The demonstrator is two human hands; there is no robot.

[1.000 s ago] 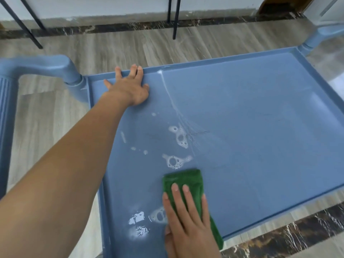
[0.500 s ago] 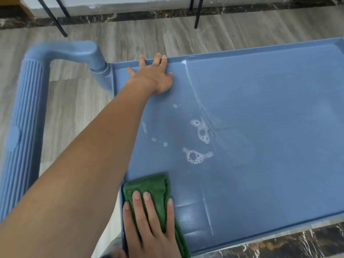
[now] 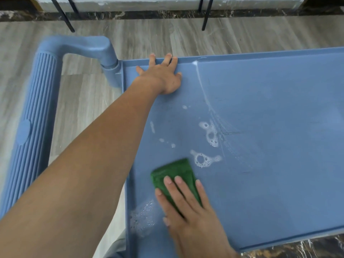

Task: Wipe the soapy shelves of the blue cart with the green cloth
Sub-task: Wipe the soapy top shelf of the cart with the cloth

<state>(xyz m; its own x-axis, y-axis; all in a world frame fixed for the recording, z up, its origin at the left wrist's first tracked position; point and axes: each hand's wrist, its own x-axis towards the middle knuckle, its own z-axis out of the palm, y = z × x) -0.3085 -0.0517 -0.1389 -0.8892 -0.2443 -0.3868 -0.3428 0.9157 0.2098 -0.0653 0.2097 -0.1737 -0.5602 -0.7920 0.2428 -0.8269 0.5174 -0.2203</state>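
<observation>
While the left hand (image 3: 163, 79) lies flat against the far rim of the blue plastic cart shelf (image 3: 279, 146), the right hand (image 3: 188, 207) presses straight fingers onto a folded green microfibre cloth (image 3: 173, 170) near the shelf's left edge, just beside rings of white soap foam (image 3: 203, 159).

Grey wood-grain floor (image 3: 167, 36) runs beneath, edged at the far side by a dark marbled strip (image 3: 149, 14) below a white wall (image 3: 130, 2). Thin black legs (image 3: 205, 15) stand there.

I see the left hand (image 3: 162, 79) and forearm (image 3: 93, 164), both bare. Right hand (image 3: 191, 213) bare, nails (image 3: 168, 180) trimmed short.
</observation>
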